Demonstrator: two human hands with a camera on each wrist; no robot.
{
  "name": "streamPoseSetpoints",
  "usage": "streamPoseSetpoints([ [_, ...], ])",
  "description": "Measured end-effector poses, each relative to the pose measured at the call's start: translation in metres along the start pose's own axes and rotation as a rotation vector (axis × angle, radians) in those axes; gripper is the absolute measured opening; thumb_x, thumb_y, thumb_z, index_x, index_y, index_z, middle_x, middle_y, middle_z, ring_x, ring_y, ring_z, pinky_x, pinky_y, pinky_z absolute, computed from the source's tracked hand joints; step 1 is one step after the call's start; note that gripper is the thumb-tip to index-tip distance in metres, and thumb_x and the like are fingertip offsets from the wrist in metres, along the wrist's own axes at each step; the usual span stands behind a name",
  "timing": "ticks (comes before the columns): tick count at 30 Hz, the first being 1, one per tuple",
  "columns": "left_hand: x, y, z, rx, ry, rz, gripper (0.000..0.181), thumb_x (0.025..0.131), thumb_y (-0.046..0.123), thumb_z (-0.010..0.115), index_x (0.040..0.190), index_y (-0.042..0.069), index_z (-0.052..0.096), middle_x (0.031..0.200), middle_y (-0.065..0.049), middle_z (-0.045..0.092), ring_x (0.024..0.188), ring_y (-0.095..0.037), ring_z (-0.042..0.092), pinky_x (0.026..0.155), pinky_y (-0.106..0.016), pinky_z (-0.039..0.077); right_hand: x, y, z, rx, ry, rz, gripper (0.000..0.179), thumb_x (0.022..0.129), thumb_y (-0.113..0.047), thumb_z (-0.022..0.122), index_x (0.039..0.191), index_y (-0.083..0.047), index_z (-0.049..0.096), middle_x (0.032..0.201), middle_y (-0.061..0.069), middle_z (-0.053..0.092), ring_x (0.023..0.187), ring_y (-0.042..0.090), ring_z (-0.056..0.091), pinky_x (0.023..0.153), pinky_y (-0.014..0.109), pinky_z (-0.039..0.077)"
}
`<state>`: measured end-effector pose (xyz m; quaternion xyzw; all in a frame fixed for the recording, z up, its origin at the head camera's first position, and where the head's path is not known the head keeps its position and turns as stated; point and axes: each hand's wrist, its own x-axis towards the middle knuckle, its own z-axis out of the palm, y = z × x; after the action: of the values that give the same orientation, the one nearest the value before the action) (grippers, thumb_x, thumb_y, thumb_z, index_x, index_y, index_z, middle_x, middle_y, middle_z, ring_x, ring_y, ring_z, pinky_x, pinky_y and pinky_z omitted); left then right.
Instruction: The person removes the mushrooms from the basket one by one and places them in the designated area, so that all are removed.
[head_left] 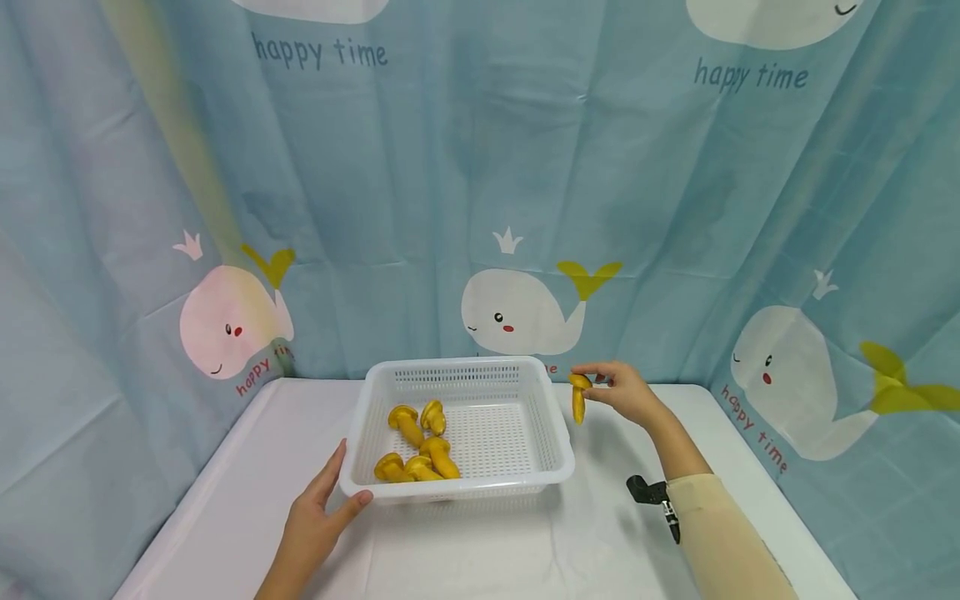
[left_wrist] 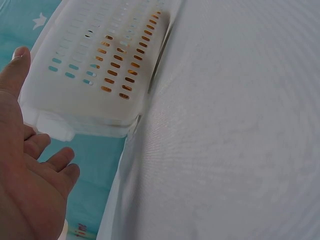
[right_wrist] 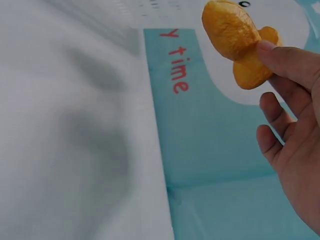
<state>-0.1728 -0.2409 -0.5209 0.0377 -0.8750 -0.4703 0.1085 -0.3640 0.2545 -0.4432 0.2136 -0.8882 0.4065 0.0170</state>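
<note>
A white perforated plastic basket (head_left: 480,485) stands on the table, with several yellow mushrooms (head_left: 438,454) lying in its left part. At the basket's front left corner is my left hand (head_left: 318,508), thumb by the front rim and straight fingers along the left side. In the left wrist view the thumb (left_wrist: 17,70) reaches the rim, while some fingers hang loosely curled past the corner. My right hand (head_left: 618,393) pinches another yellow mushroom (head_left: 578,398) between thumb and fingers, cap up and stem down. It is held above the table, just right of the basket.
A white cloth covers the table (head_left: 480,550). Blue curtains (head_left: 420,183) printed with whales and "happy time" hang behind it and at both sides. A black device (head_left: 647,490) is strapped at my right wrist.
</note>
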Motion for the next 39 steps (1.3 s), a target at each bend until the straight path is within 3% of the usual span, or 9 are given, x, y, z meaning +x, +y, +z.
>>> streamPoseSetpoints([
  [7, 0.001, -0.002, 0.001, -0.004, -0.003, 0.005, 0.094, 0.088, 0.048, 0.078, 0.163, 0.035, 0.023, 0.167, -0.003, 0.025, 0.152, -0.042, 0.028, 0.114, -0.07, 0.031, -0.001, 0.019, 0.015, -0.014, -0.025, -0.005, 0.042, 0.094, -0.019, 0.076, 0.134, -0.012, 0.069, 0.123, 0.001, 0.071, 0.098, 0.022, 0.051, 0.076, 0.034, 0.043],
  [14, 0.0, -0.002, 0.0, -0.006, 0.003, 0.025, 0.094, 0.087, 0.047, 0.079, 0.163, 0.033, 0.025, 0.167, -0.004, 0.026, 0.152, -0.043, 0.028, 0.113, -0.07, 0.032, -0.003, 0.026, 0.025, -0.007, -0.032, 0.086, 0.041, 0.093, -0.021, 0.077, 0.133, -0.017, 0.071, 0.12, -0.002, 0.07, 0.102, 0.025, 0.05, 0.075, 0.036, 0.045],
  [20, 0.0, 0.0, -0.001, 0.003, 0.004, 0.044, 0.093, 0.088, 0.045, 0.078, 0.163, 0.031, 0.025, 0.167, -0.005, 0.026, 0.151, -0.043, 0.029, 0.114, -0.069, 0.032, -0.005, 0.033, 0.03, -0.024, -0.036, 0.124, 0.041, 0.092, -0.019, 0.078, 0.132, -0.017, 0.071, 0.12, 0.002, 0.07, 0.104, 0.028, 0.051, 0.073, 0.034, 0.047],
  [30, 0.002, -0.004, -0.001, 0.028, 0.022, 0.042, 0.091, 0.09, 0.047, 0.076, 0.163, 0.031, 0.025, 0.166, -0.004, 0.027, 0.151, -0.042, 0.03, 0.112, -0.068, 0.035, -0.003, 0.044, 0.035, -0.031, -0.059, 0.112, 0.04, 0.091, -0.011, 0.077, 0.13, -0.007, 0.071, 0.123, 0.008, 0.071, 0.105, 0.03, 0.054, 0.076, 0.033, 0.046],
  [39, 0.002, -0.007, 0.0, 0.024, 0.016, 0.044, 0.09, 0.09, 0.048, 0.075, 0.163, 0.031, 0.026, 0.166, -0.005, 0.027, 0.151, -0.043, 0.03, 0.112, -0.068, 0.035, -0.002, 0.052, 0.04, -0.085, -0.074, 0.159, 0.038, 0.089, -0.009, 0.077, 0.127, -0.012, 0.074, 0.122, 0.005, 0.07, 0.102, 0.027, 0.053, 0.076, 0.033, 0.046],
])
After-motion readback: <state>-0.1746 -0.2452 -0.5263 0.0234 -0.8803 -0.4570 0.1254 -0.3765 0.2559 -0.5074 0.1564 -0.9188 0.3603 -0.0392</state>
